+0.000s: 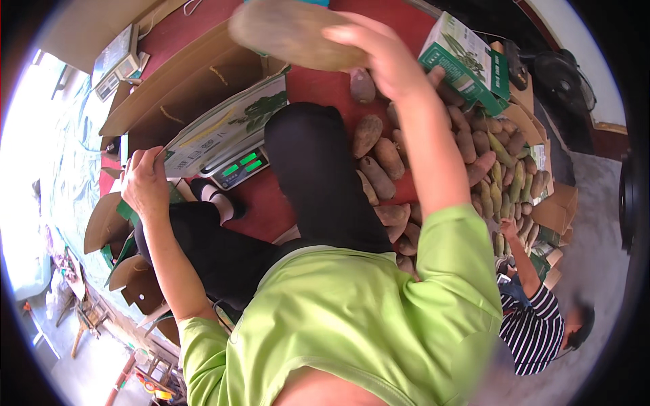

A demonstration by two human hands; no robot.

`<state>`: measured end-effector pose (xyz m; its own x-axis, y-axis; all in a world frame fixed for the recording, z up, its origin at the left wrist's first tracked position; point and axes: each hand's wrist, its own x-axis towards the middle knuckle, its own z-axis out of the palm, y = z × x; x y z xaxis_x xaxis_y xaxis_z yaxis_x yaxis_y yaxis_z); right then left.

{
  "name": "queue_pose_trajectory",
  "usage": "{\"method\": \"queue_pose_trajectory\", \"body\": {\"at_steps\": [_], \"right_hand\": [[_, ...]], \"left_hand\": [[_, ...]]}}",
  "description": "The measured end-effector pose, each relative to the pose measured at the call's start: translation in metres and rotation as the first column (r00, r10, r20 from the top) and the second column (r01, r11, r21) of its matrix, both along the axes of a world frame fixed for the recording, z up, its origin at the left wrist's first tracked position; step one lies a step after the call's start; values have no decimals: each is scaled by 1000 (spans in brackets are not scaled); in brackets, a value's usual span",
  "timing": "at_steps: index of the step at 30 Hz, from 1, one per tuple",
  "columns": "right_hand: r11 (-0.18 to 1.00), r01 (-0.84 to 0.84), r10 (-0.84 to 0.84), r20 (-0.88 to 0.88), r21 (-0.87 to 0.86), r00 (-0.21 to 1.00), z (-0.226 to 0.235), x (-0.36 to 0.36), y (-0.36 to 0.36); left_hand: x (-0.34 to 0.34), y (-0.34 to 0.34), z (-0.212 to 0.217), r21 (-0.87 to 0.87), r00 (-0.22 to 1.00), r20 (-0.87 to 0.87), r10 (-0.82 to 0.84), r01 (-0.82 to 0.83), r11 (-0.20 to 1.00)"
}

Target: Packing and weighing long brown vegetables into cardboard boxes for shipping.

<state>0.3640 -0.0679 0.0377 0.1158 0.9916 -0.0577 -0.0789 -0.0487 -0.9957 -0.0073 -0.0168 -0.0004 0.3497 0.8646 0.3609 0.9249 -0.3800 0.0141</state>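
My right hand (387, 59) is raised at the top, fingers closed on one end of a large brown tuber (288, 32), blurred by motion. At the left, my left hand (145, 181) pinches the corner of a printed flap (227, 125) of an open cardboard box (223, 57). Beside that flap is a digital scale (245, 168) with lit green displays. Brown tubers (379, 177) lie loose on the red floor to the right of my leg.
A larger heap of tubers (497, 162), some greenish, lies at the right, with a green and white carton (467, 57) at its far end. A person in a striped shirt (535, 331) reaches toward the heap. Another device (118, 64) stands far left; a black fan (558, 78) stands far right.
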Motion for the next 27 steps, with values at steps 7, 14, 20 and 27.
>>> {"method": "queue_pose_trajectory", "body": {"at_steps": [7,14,20,27], "right_hand": [[973,-195,231,496,-124,837,-33,-119,116],[957,-190,290,758,-220,585,-41,-163,117],[926,3,-162,392,376,906,-46,-111,62],[906,389,-423,298,168,856,-107,7,-52]], "left_hand": [[0,3,0,-7,1000,-1,-29,29,1000],[-2,1,2,-60,1000,2,-15,15,998],[-4,5,-4,-58,999,21,-38,40,998],[-24,11,-12,-97,999,28,-39,42,994]]}}
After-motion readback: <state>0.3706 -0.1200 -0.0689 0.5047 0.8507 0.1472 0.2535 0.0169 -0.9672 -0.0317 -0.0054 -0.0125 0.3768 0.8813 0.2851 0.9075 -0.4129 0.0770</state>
